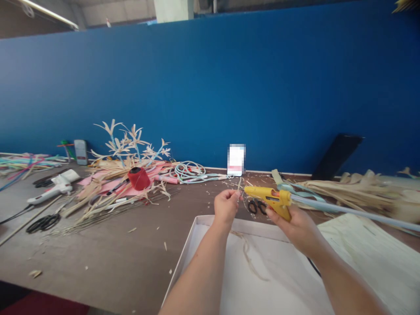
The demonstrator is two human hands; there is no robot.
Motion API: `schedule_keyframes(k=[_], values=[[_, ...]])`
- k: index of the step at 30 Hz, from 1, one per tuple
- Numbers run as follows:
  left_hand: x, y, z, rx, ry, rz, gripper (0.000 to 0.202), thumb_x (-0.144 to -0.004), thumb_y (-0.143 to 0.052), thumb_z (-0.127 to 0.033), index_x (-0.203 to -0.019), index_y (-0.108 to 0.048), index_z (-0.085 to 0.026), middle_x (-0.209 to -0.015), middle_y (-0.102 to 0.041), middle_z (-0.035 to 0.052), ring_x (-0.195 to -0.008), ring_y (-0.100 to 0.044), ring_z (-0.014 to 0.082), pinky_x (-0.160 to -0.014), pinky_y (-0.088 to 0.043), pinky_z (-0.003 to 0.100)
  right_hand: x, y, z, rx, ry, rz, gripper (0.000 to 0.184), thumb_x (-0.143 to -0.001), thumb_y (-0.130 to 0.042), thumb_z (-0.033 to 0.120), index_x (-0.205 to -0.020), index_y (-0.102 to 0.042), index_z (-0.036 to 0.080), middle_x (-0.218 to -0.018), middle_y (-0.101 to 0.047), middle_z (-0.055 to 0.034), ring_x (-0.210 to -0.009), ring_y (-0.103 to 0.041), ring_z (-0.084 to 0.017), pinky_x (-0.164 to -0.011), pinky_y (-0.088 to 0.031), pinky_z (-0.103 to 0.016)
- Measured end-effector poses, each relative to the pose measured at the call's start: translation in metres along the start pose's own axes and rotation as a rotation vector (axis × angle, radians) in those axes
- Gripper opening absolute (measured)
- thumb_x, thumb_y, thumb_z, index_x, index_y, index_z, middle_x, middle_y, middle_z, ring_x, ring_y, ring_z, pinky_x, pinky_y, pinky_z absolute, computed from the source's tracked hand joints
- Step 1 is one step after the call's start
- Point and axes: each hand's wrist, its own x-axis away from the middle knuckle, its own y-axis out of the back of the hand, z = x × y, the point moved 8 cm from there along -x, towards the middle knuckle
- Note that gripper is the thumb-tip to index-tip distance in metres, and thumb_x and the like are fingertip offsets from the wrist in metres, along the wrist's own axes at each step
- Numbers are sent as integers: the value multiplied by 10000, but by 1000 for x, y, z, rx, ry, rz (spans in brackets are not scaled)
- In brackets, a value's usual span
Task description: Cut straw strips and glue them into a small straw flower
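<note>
My right hand (297, 225) grips a yellow glue gun (269, 197) with its nozzle pointing left; a pale blue glue stick (354, 212) sticks out of its back to the right. My left hand (225, 205) is pinched on a thin dry straw strand (240, 186) held right at the nozzle tip. Both hands hover above the far edge of a shallow white tray (249, 271), where a loose strand of straw lies. Black scissors (257, 206) lie on the table just behind the hands.
A heap of straw flowers, pink sheets and a red spool (138, 178) sits at the left. A white glue gun (49, 194) and more black scissors (42, 223) lie further left. Dried leaves (361, 188) pile up on the right beside a pale wooden board (370, 253). A blue wall (210, 87) backs the table.
</note>
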Motion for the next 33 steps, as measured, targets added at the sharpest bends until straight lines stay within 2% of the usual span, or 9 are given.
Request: schedule_keyframes(k=[14, 21, 33], values=[[1, -2, -1, -106, -29, 5, 228, -673, -591, -365, -684, -622, -139, -552, -560, -6, -394, -363, 40, -398, -289, 176, -2, 3, -10, 20, -43, -40, 429, -771, -491, 499, -1092, -581, 230, -983, -655, -40, -913, -590, -260, -784, -438, -353], [5, -3, -5, -137, -20, 3, 227, -678, -587, -359, -698, -633, -138, -473, -503, -31, -390, -362, 46, -418, -309, 179, -3, 8, -16, 32, -62, -84, 451, -759, -497, 511, -1089, -578, 215, -930, -668, -49, -873, -605, -254, -743, -447, -324], [4, -5, -4, -188, -55, 7, 205, -686, -572, -339, -679, -626, -142, -568, -577, -4, -403, -386, 45, -407, -315, 176, -4, 13, -17, -12, -104, -118, 411, -751, -515, 501, -1051, -591, 231, -980, -661, -35, -911, -595, -240, -759, -440, -309]])
